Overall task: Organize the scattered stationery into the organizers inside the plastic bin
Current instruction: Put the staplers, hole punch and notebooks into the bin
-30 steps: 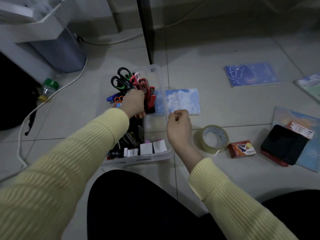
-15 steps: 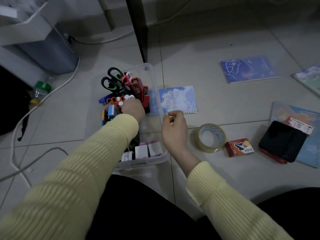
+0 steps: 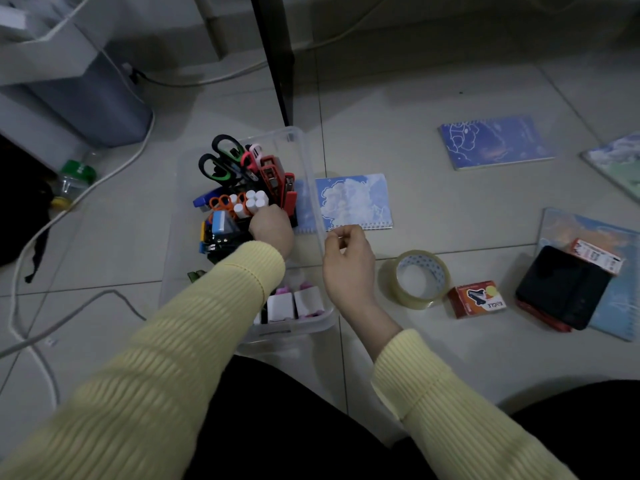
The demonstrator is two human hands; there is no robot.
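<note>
The clear plastic bin [image 3: 304, 154] stands on the tiled floor, with black organizers inside that hold green-handled scissors [image 3: 221, 161], red staplers [image 3: 275, 178] and a cluster of white-capped sticks [image 3: 249, 202]. My left hand [image 3: 272, 228] reaches into the bin with its fingers curled down against those sticks; the fingertips are hidden. My right hand [image 3: 346, 261] pinches the bin's right rim. White blocks [image 3: 294, 304] sit at the bin's near end. On the floor to the right lie a clear tape roll [image 3: 417, 278], a small red box [image 3: 476, 299] and a black pad [image 3: 562, 289].
A cloud-print notebook [image 3: 356, 200] lies just right of the bin, and a blue notebook [image 3: 495, 142] farther back. More books lie at the right edge. A black post [image 3: 275, 57] stands behind the bin. Cables [image 3: 104, 174] and a green-capped bottle [image 3: 74, 178] are at the left.
My left hand has come down from the red staplers to the organizer's middle, and the white-capped sticks now show beside it. My right hand stays on the rim.
</note>
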